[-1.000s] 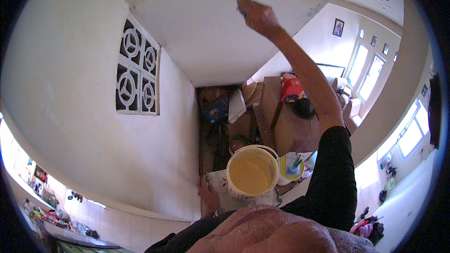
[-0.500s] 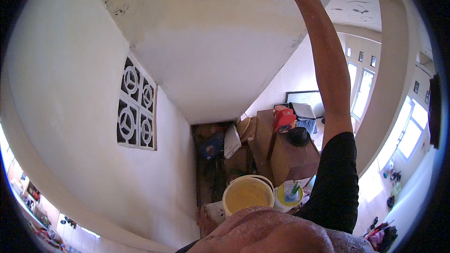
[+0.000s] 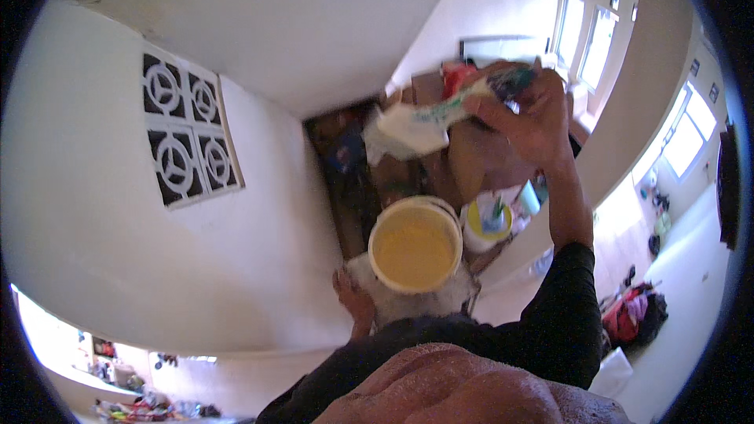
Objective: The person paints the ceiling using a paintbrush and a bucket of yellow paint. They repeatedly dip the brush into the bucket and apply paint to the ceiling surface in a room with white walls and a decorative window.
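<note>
My right hand [image 3: 522, 114] is raised at the upper right, its fingers closed round a wide paintbrush [image 3: 416, 127]. The brush has a white head and green smears on its handle, and is blurred by motion. Below it, a round white bucket [image 3: 377, 271] with yellowish paint [image 3: 415, 251] inside stands on a pale, stained board [image 3: 408, 304]. My left hand [image 3: 355, 298] lies at the left edge of that board, fingers stretched out and apart, with nothing visible in them. The bucket is just to its right.
A smaller white tub [image 3: 475, 237] with a yellow rim and a green-handled tool stands right of the bucket. Brown furniture [image 3: 487, 161] is behind it. A wall with a vent block [image 3: 188, 133] rises on the left; a sloping ceiling [image 3: 298, 16] hangs ahead.
My right hand has come down from the sloping ceiling, and the paintbrush is now in view. The head view has tilted downward, so the bucket and my left hand show more fully.
</note>
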### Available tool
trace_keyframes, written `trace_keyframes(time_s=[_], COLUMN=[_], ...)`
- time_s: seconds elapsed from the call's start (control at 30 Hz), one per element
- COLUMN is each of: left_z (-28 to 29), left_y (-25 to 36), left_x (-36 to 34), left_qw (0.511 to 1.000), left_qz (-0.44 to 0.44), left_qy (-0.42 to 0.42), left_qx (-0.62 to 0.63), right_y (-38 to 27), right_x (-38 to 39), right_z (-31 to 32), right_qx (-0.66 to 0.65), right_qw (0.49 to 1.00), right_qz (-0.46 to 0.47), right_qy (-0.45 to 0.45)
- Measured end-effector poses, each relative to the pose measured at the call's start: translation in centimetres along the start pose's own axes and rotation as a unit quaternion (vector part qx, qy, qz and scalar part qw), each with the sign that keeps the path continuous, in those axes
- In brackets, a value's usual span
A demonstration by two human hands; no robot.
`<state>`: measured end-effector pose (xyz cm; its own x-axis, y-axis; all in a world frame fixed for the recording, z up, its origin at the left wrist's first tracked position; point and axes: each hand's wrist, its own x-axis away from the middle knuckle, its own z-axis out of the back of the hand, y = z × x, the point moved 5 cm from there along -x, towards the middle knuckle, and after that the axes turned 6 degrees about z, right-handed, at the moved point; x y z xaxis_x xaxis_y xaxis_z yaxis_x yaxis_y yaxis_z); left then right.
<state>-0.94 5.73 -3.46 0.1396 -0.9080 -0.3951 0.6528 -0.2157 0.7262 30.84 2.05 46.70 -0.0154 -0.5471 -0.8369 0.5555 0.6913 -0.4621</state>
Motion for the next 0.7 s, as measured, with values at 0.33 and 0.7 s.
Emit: trace_keyframes(time_s=[0.33, 0.7], left_z=[1.9, 1.8], left_y=[3.2, 3.3], left_x=[-0.3, -0.8], left_qw=[0.994, 0.988], left_qz=[0.045, 0.103], left_qy=[-0.067, -0.081], left_qx=[0.071, 0.082], right_y=[7.1, 11.3], right_x=[13.9, 19.3], right_z=[-9.6, -14.5], right_qx=[0.152, 0.178], right_qw=[0.941, 0.906], right_qz=[-0.082, -0.122], right_qy=[-0.290, -0.365])
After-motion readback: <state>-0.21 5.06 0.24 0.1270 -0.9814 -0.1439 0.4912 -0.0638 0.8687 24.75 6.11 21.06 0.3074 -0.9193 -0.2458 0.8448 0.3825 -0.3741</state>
